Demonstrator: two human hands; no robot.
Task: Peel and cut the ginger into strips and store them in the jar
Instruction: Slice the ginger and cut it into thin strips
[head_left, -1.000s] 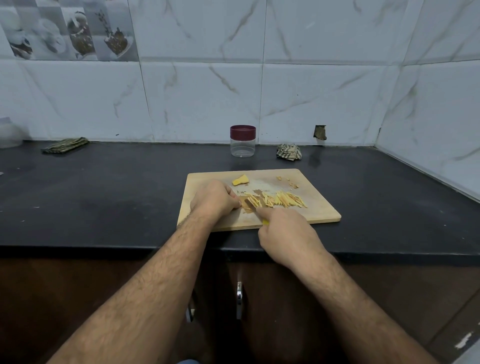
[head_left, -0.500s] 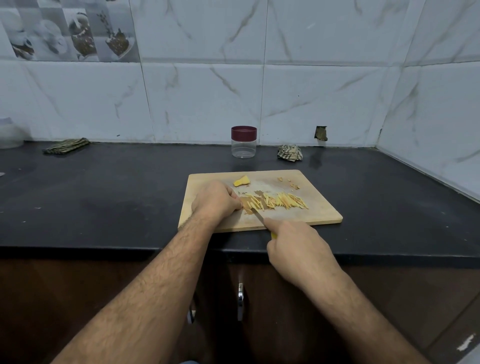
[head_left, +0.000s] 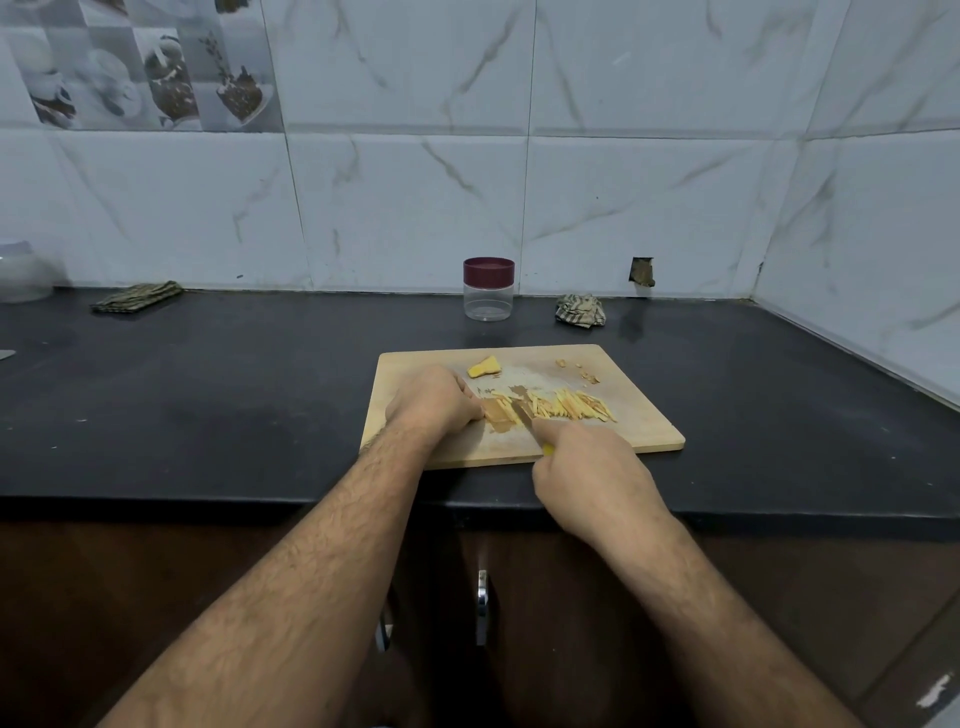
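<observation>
— Judging progress first: how far along does the person stand?

— Past the middle, it seems. On the black tabletop (head_left: 208, 395) lies one wooden cutting board (head_left: 639, 415), and on it a row of cut ginger strips (head_left: 569, 406), too many and too fine to count. Slicing is under way; nothing is in the jar.

— What is left?

— One flat ginger slab (head_left: 497, 414) under the left hand (head_left: 434, 402), whose grip is curled down on it, and one yellow ginger chunk (head_left: 484, 367) lying apart near the board's far edge. Both look due for cutting. Then everything goes into the one clear jar (head_left: 488, 289), which stands behind the board by the wall with its maroon lid on.

— And the other hand?

— The right hand (head_left: 589, 475) has its grip closed round one yellow-handled knife (head_left: 524, 413), blade down at the slab's right end.

— Anything smaller?

— A few brown peel scraps (head_left: 584, 370) at the board's far right, and two crumpled cloths (head_left: 581, 310) against the wall, one on each side.
</observation>
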